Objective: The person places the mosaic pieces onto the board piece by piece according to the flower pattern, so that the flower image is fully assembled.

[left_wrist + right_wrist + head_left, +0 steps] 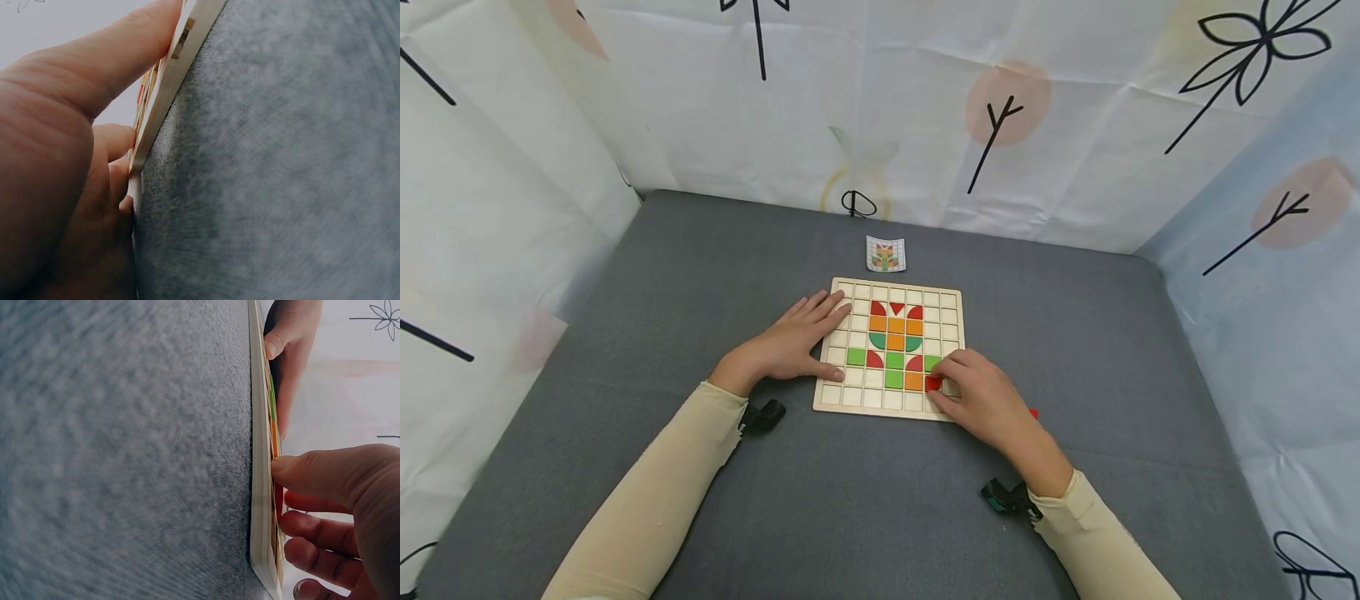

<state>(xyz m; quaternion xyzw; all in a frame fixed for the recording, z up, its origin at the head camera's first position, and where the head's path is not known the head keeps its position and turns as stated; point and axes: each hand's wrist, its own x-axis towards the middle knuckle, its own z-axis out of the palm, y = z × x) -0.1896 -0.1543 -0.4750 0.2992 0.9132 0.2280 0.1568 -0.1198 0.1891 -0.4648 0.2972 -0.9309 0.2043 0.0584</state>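
A square wooden grid board (857, 398) lies flat on the grey table. Coloured tiles form a figure in its cells: red quarter-round pieces, orange squares (895, 325), green squares (894, 360) and darker green rounded pieces. My left hand (793, 337) rests on the board's left side, fingers spread, the thumb along the lower left cells. Over the lower right of the board, my right hand (981, 396) pinches a red tile (932, 383) between thumb and fingers, at a cell right of an orange square. In the right wrist view, thumb and fingertips touch that red tile (279, 501).
A small pattern card (886, 255) with a similar coloured figure lies beyond the board's far edge. A bit of red (1034, 413) shows on the table behind the right wrist. White printed cloth (917, 125) hangs around the table.
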